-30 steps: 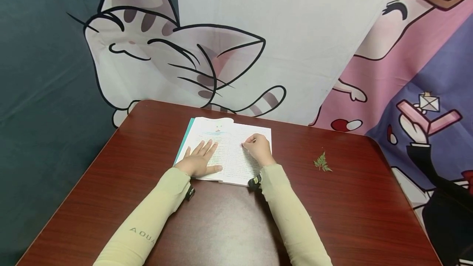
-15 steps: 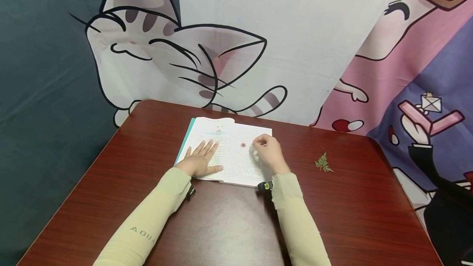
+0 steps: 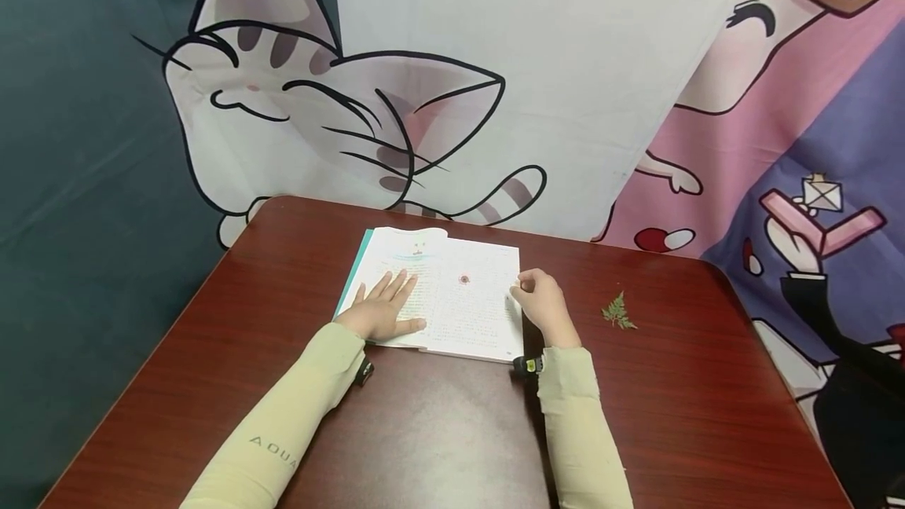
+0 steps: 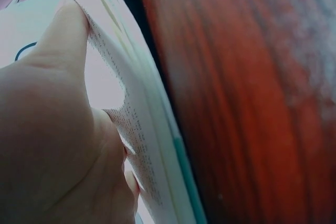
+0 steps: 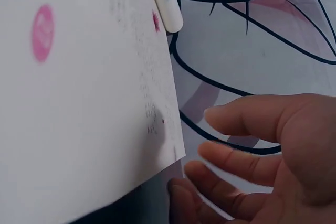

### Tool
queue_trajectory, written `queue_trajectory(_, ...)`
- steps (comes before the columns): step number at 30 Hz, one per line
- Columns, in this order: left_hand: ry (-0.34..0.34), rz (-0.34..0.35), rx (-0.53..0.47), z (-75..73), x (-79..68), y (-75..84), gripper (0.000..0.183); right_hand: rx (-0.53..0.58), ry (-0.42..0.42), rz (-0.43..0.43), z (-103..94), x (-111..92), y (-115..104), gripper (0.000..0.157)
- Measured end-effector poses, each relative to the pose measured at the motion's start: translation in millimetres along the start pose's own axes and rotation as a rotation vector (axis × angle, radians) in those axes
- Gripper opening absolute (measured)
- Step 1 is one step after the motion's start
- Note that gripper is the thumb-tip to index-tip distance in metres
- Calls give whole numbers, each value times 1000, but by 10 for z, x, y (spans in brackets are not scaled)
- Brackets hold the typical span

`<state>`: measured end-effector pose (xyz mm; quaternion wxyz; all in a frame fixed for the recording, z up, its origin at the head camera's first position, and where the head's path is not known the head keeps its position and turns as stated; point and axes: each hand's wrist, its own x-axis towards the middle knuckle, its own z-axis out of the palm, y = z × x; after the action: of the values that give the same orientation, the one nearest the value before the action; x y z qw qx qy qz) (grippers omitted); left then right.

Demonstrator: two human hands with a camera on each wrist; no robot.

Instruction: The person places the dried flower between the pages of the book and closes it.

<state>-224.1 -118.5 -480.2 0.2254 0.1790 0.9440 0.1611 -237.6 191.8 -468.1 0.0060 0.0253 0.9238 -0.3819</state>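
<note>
An open book (image 3: 488, 328) with printed pages and a teal cover edge lies on the table. My left hand (image 3: 382, 313) presses flat on its left page, fingers spread and thumb toward the fold. In the left wrist view the left hand (image 4: 52, 129) lies along the page edge. A small red flower (image 3: 464, 280) sits on the upper part of the right page. My right hand (image 3: 543, 305) is at the right page's outer edge. In the right wrist view the right hand (image 5: 262, 156) has loosely bent fingers, thumb and fingertips apart, with nothing between them.
A green fern-like leaf (image 3: 617, 311) lies on the reddish-brown table (image 3: 672, 383) to the right of the book. Behind the table hangs a cloth printed with a cartoon cat (image 3: 247, 132). A dark wrist camera (image 3: 526, 366) sits on the right wrist.
My right hand has drawn away to the right, from over the flower to the page's outer edge, leaving the flower uncovered on the page. The left hand has stayed in place.
</note>
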Motion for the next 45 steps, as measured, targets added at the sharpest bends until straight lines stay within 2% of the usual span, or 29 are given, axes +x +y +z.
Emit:
queue_trajectory(7,20,7,-11,62,58,-67,95,-59,-88,53,11,32,41,52)
queue_trajectory(17,14,4,-3,60,68,-63,94,-32,-118,45,-18,9,26,52)
queue_trajectory(23,13,4,0,49,64,-63,94,15,-75,31,-75,-6,-30,48)
queue_trajectory(29,5,-1,-14,39,74,-70,95,129,-38,40,-132,-13,-67,48)
queue_trajectory(32,-1,-4,-18,34,73,-65,95,186,-19,30,-149,-14,-90,42)
queue_trajectory(40,4,7,-12,1,41,-27,96,492,31,-14,-115,-34,-217,30)
queue_trajectory(45,11,9,-15,-26,5,7,97,642,13,-34,-13,-28,-267,29)
